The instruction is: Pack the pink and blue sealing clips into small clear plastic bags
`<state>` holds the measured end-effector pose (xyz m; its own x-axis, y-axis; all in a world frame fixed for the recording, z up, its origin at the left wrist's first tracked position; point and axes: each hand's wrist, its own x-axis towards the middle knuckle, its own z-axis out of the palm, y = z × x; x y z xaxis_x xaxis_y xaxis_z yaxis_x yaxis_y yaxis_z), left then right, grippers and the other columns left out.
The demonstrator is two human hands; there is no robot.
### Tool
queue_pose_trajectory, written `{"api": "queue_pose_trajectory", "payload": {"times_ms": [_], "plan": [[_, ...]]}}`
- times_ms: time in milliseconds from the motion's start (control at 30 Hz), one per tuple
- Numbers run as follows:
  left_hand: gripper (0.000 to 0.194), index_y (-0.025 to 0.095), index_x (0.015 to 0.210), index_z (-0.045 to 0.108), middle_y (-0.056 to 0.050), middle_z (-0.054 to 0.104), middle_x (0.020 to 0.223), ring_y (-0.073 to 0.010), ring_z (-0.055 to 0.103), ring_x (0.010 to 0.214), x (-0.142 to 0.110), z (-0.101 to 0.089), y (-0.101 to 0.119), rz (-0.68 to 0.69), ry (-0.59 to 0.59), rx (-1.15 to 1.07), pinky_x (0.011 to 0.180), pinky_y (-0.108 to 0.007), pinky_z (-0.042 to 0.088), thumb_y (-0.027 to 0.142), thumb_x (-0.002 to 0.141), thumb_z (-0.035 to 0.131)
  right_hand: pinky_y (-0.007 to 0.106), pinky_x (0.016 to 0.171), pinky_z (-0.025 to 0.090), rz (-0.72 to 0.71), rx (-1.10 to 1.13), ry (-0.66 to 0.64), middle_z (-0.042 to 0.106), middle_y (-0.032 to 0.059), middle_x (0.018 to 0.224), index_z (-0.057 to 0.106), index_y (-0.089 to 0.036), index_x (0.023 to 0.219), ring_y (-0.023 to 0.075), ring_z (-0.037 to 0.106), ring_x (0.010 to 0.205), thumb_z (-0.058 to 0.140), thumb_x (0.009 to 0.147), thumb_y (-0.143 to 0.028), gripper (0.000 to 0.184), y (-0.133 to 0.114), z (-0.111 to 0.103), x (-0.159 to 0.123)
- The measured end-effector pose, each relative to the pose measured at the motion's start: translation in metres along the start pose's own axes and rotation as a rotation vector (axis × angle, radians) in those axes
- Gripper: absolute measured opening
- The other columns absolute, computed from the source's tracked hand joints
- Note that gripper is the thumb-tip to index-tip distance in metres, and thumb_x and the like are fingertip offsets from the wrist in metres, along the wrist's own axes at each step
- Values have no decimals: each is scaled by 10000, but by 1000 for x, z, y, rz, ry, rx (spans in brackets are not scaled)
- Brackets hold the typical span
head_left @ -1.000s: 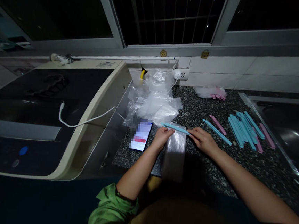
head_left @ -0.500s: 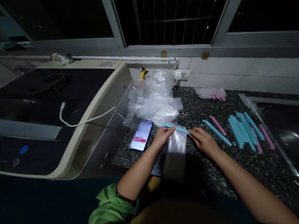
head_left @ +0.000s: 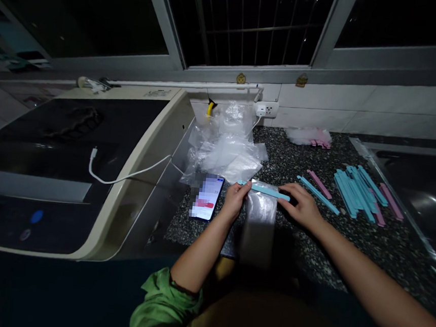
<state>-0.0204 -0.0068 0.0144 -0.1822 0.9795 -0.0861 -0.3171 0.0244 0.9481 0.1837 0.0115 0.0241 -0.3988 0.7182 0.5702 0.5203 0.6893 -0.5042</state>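
Note:
A small clear plastic bag (head_left: 260, 213) lies on the speckled dark counter (head_left: 310, 243), and a blue sealing stick (head_left: 266, 190) sits across its top edge. My left hand (head_left: 234, 200) pinches the stick's left end and the bag's corner. My right hand (head_left: 302, 207) is closed on the stick's right end. Both hands rest on the counter just right of a lit phone (head_left: 206, 197).
A pile of blue and pink sticks (head_left: 360, 195) lies to the right, with two loose ones (head_left: 318, 188) nearer. Crumpled clear bags (head_left: 229, 144) heap behind the phone. A steel sink (head_left: 421, 191) is far right; a washing machine (head_left: 64, 170) with a white cable (head_left: 125, 176) stands left.
The blue stick has slid a little to the right across the bag's top, and my right hand moved with it. The left hand stayed at the left end.

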Motion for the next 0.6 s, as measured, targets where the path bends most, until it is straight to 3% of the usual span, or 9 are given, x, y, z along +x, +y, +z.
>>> {"api": "queue_pose_trajectory", "payload": {"times_ms": [133, 233, 433, 600], "plan": [[408, 150, 552, 549, 46, 457, 511, -84, 387, 541, -4, 3, 5, 47, -115, 39, 553, -223, 295, 529, 555, 701, 302, 620, 514, 247, 208, -118, 663, 27, 746, 634, -188, 853, 173, 616, 671, 545, 777, -452, 289, -1, 2, 1], [389, 145, 588, 589, 36, 518, 551, -94, 431, 582, -6, 5, 9, 45, -128, 60, 595, -223, 338, 507, 530, 718, 281, 586, 486, 331, 266, -173, 641, 10, 658, 626, -180, 722, 165, 590, 617, 543, 753, -501, 333, -3, 2, 2], [343, 146, 602, 616, 33, 554, 562, -93, 466, 591, -9, 9, 19, 60, -39, 62, 624, -225, 371, 444, 499, 749, 255, 543, 434, 413, 326, -143, 601, 0, 617, 612, -177, 693, 145, 537, 567, 571, 705, -542, 368, -9, -1, 3], [326, 144, 614, 635, 30, 569, 571, -98, 487, 597, -7, 8, 18, 90, -49, 108, 630, -234, 383, 433, 513, 746, 257, 547, 416, 490, 336, -79, 578, -2, 614, 599, -182, 682, 144, 513, 571, 599, 656, -559, 378, -10, -2, 3]]}}
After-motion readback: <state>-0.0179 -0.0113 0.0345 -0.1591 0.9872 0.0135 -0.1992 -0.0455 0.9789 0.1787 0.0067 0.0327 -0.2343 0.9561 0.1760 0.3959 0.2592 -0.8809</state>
